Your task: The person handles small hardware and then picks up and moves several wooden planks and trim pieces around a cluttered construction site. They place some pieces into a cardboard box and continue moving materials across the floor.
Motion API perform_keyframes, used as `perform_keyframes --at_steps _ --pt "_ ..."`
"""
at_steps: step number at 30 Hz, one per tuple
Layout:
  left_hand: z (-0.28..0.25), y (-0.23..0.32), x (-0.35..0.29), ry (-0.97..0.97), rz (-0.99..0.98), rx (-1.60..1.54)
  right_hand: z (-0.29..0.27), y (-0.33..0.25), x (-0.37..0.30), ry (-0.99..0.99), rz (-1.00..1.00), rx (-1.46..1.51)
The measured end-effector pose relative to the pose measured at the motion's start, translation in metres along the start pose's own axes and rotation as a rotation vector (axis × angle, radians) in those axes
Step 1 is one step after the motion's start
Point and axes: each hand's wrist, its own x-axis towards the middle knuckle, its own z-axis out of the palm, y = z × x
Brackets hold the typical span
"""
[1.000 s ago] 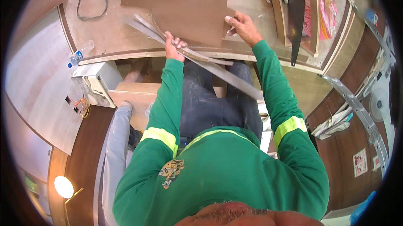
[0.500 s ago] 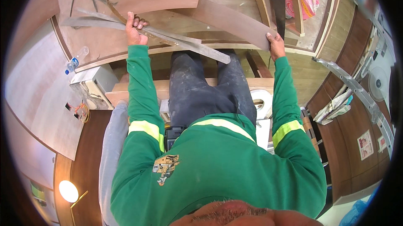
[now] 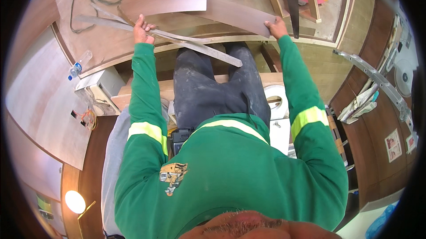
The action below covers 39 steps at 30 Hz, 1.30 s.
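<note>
Panelling (image 3: 369, 154) bears printed paper (image 3: 393, 145); left hand (image 3: 143, 31) grips strips (image 3: 213, 53).

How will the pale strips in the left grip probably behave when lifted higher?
The pale strips are probably light, since the left grip holds more than one. They look thin and narrow, so they may flex; their long ends might swing.

Green sweatshirt (image 3: 230, 168) (sleeve bands (image 3: 310, 117) fluorescent yellow), dark grey trousers (image 3: 208, 92), pale grey strip (image 3: 216, 54) above centre, greyish-brown sheet (image 3: 239, 16) upper centre.
</note>
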Motion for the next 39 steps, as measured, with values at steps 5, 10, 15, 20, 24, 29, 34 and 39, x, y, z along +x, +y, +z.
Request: perform_keyframes --at_steps 5,10,15,20,24,29,34,39 --pt "0.012 -0.001 -0.018 0.169 0.136 0.201 0.028 0.029 0.022 0.085 0.027 -0.352" --pt "-0.046 0.004 -0.026 0.109 0.019 0.1 0.027 0.023 0.021 -0.116 0.071 -0.521" --pt "-0.06 -0.013 -0.019 0.18 -0.084 0.025 0.028 0.014 0.018 -0.164 0.06 -0.711" --pt "-0.092 -0.038 -0.009 0.224 -0.126 -0.014 0.006 -0.014 0.006 -0.225 -0.054 -0.852" --pt "-0.058 -0.035 -0.008 0.405 -0.105 0.126 0.015 0.03 0.034 -0.364 -0.087 -0.76" --pt "-0.069 -0.028 -0.018 0.269 -0.071 -0.108 0.022 0.023 0.019 -0.401 -0.295 -0.486" --pt "-0.053 -0.019 -0.018 0.298 0.002 0.041 0.024 -0.023 -0.005 -0.482 -0.259 -0.419" --pt "-0.031 -0.002 -0.01 0.253 0.065 -0.011 0.003 -0.062 -0.084 -0.385 -0.326 -0.44"
